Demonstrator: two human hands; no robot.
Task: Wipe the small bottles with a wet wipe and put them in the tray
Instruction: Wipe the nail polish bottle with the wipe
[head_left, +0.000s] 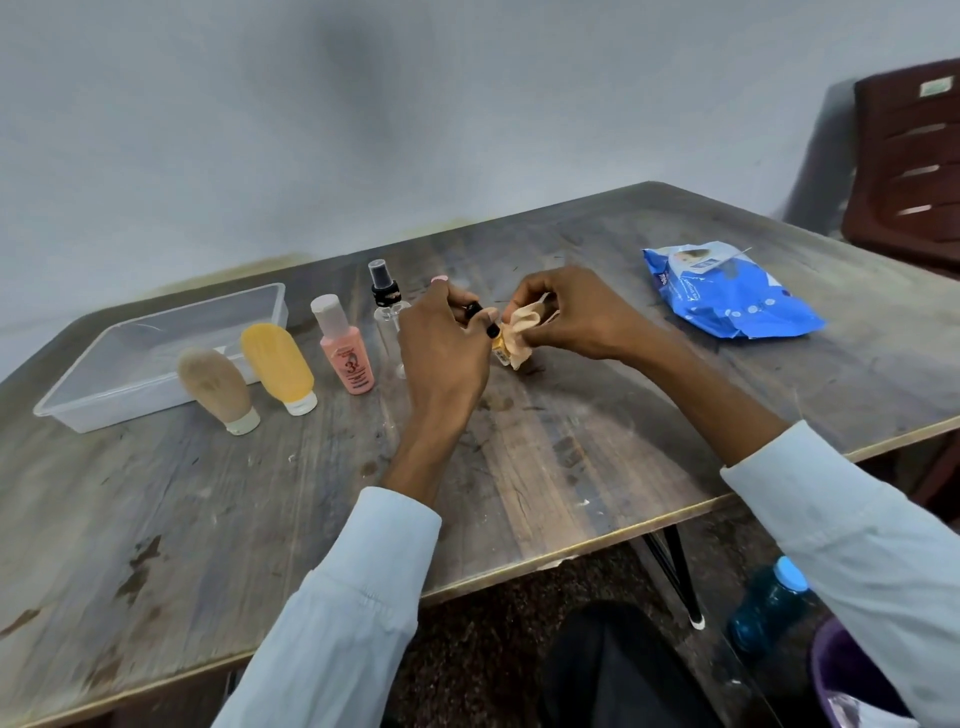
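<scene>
Perhaps a home: worn table

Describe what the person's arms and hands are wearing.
Both arms wear long, pale blue-white shirt sleeves with buttoned cuffs ending above the wrists. The left hand has dark-painted fingernails, apart from one pink nail. The right hand is bare; no rings, watch or gloves show on either.

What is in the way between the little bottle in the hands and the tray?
The left hand holds the little bottle while the right hand wipes it. Four bottles stand in a row between it and the tray: spray bottle, pink bottle, yellow bottle and tan bottle. It probably needs lifting over them.
</scene>
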